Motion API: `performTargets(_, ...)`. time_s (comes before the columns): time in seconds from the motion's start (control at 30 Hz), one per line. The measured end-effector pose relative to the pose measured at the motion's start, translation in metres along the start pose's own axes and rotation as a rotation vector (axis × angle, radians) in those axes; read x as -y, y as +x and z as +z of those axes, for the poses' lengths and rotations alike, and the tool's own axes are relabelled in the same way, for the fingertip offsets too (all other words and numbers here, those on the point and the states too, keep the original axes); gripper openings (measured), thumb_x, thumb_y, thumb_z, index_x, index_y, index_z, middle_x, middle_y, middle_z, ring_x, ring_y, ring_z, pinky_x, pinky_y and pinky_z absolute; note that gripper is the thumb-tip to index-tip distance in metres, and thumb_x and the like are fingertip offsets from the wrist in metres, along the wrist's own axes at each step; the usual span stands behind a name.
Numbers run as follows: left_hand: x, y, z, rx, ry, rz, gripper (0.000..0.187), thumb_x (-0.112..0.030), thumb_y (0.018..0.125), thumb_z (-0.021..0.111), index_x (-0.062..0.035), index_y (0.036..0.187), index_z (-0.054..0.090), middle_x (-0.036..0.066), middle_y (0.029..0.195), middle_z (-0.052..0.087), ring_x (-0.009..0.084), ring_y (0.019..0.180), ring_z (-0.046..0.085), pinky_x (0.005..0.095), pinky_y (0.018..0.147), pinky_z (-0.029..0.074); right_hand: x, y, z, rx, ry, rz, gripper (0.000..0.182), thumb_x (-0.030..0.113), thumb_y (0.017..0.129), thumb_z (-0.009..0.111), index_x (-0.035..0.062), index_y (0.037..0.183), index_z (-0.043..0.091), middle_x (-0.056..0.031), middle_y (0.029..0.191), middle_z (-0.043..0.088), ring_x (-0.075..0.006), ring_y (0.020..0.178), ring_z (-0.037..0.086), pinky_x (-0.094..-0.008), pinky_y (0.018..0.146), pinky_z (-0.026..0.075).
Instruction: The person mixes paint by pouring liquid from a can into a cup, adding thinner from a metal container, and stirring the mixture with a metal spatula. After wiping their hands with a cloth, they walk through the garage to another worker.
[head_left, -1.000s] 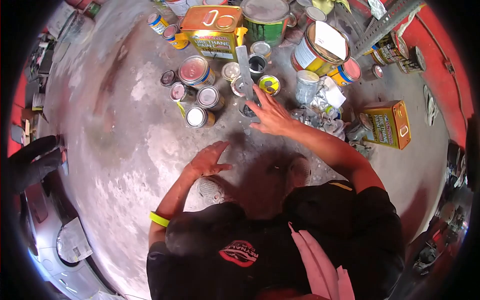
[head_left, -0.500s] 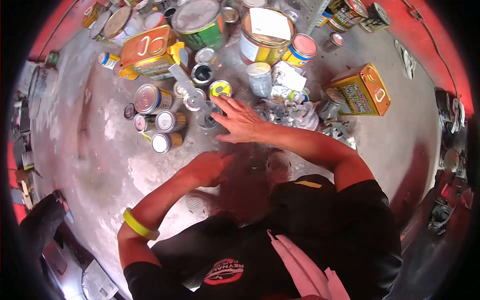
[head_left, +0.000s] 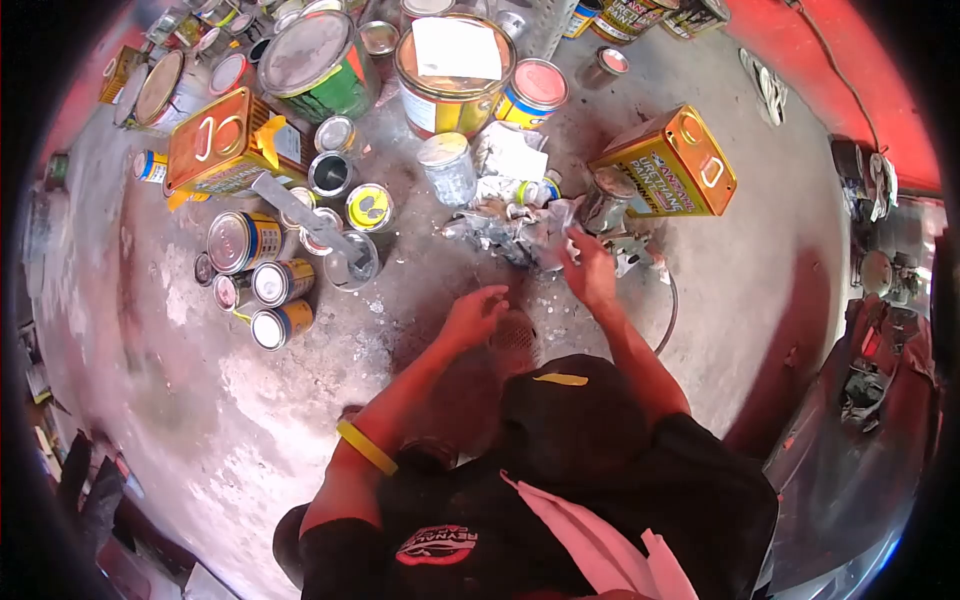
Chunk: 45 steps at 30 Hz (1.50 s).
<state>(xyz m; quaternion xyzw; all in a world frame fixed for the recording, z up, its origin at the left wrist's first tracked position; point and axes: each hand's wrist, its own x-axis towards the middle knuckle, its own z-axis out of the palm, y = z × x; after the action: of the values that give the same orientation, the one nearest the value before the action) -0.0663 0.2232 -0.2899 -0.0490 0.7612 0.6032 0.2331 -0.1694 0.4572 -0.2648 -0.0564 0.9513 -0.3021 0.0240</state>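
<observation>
My right hand reaches to the right edge of a heap of crumpled, paint-stained rags, fingers apart and fingertips right at the cloth. Close beyond it stands a dull, paint-smeared cup. My left hand, on the arm with the yellow wristband, hovers over the floor in front of the heap, holding nothing, its fingers loosely curled and apart. To the left, a clear cup has a flat grey stirring stick leaning out of it. Beside that cup is an open can of yellow paint.
A large rectangular urethane paint tin stands right of the rags. Big round cans and a green bucket line the back. Several small cans cluster at left. A hose curves along the floor at right.
My right hand has left the cup with the stirring stick and moved right to the rags. My left hand has shifted right too. The view has turned rightward.
</observation>
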Motion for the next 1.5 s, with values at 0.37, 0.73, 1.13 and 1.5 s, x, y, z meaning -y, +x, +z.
performTargets(0.37,-0.010,0.024,0.010,-0.020,-0.307,-0.177,0.036,-0.028,0.099,0.059,-0.0072,0.127,0.064,0.009,0.115,0.069,0.0199,0.103,0.066,0.0333,0.091,0.051,0.017,-0.004,0.020,0.023,-0.054,0.149,0.019,0.024,0.089,0.066,0.0056,0.085,0.069,-0.0151,0.084,0.069,-0.0369,0.086,0.065,-0.0525,0.082,0.047)
performTargets(0.73,-0.064,0.025,0.003,-0.026,-0.871,-0.099,0.029,-0.026,0.104,0.052,-0.0023,0.108,0.069,-0.001,0.090,0.069,0.0076,0.080,0.061,0.0258,0.075,0.050,0.081,-0.045,-0.028,0.087,0.078,-0.285,0.033,0.019,0.087,0.069,0.0016,0.115,0.068,-0.0199,0.122,0.056,-0.0357,0.110,0.054,-0.0419,0.094,0.046)
performTargets(1.13,-0.122,0.006,-0.018,0.004,-1.000,-0.542,0.063,-0.051,0.105,0.037,0.0001,0.141,0.045,0.012,0.136,0.053,0.0180,0.118,0.054,0.0350,0.096,0.047,0.091,-0.016,0.009,0.091,0.187,-0.435,0.044,0.014,0.087,0.057,0.0010,0.128,0.051,-0.0251,0.131,0.048,-0.0444,0.114,0.052,-0.0455,0.097,0.045)
performTargets(1.5,-0.125,0.003,-0.090,0.314,-1.518,0.019,0.092,-0.074,0.094,0.025,-0.0022,0.151,0.033,0.017,0.158,0.031,0.0276,0.148,0.026,0.0478,0.120,0.015,0.081,0.035,-0.023,-0.110,0.779,0.235,0.045,0.037,0.105,0.038,0.0002,0.104,0.064,-0.0186,0.098,0.067,-0.0328,0.093,0.062,-0.0402,0.089,0.046)
